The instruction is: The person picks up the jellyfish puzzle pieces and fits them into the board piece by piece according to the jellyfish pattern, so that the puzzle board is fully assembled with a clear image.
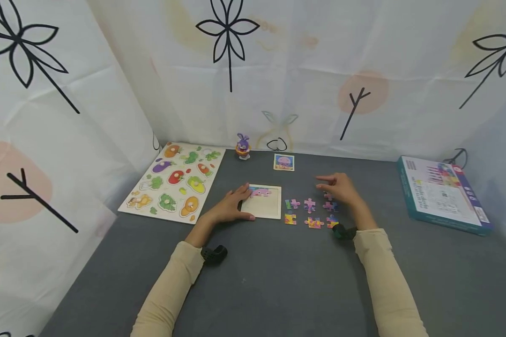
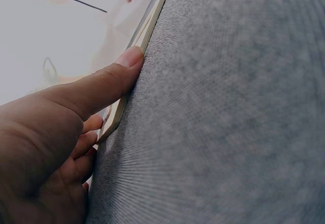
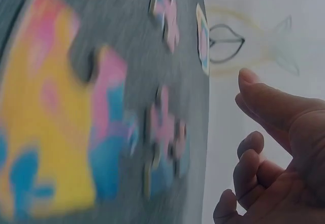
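Sleeves (image 1: 168, 290) lead to a left hand (image 1: 227, 207) gripping a tray (image 1: 265, 208) with pink puzzle pieces (image 1: 260, 192) inside, and a relaxed right hand (image 1: 343, 191).

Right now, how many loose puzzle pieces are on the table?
7 that I can see, right of the tray: upper-left piece, lower-left piece, upper-middle piece, lower-middle piece, and, farther right, a far piece, center piece and near piece. The right hand may hide more.

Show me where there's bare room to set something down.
Free: the grey table between the left sleeve and right sleeve; also the strip between the right hand and the box. Crowded: beside the tray, with puzzle pieces on its right and the left hand at its left.
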The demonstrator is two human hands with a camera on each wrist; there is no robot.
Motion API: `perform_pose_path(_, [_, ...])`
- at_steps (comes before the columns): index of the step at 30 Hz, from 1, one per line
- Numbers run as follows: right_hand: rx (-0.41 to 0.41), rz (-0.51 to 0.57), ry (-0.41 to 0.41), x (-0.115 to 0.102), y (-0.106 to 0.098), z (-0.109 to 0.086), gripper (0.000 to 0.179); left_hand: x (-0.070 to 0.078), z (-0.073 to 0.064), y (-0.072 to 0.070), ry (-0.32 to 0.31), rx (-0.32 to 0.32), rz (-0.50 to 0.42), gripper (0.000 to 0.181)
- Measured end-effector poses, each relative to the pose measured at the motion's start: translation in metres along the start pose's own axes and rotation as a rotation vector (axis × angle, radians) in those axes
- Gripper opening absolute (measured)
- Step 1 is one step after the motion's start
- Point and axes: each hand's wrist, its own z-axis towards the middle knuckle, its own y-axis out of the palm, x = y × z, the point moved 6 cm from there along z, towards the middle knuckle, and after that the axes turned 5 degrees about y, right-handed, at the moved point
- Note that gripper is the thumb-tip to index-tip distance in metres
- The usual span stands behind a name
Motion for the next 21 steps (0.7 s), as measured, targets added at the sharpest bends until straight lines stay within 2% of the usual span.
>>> perform_pose_path(7, [-0.026,-0.012,0.072,0.026,-0.011,-0.009,0.037,0.001,-0.001,-0.001,-0.006,-0.006,0.009,0.09])
perform_pose_path(13, [-0.091,0.022,0.142,0.044,-0.011,-0.016,0.036,-0.001,-0.003,0.001,-0.007,-0.008,0.003,0.09])
perform_pose_path(21, [-0.097,0.001,0.132,0.051,-0.013,-0.013,0.038,0.0,-0.001,-0.001,0.0,0.0,-0.005,0.091])
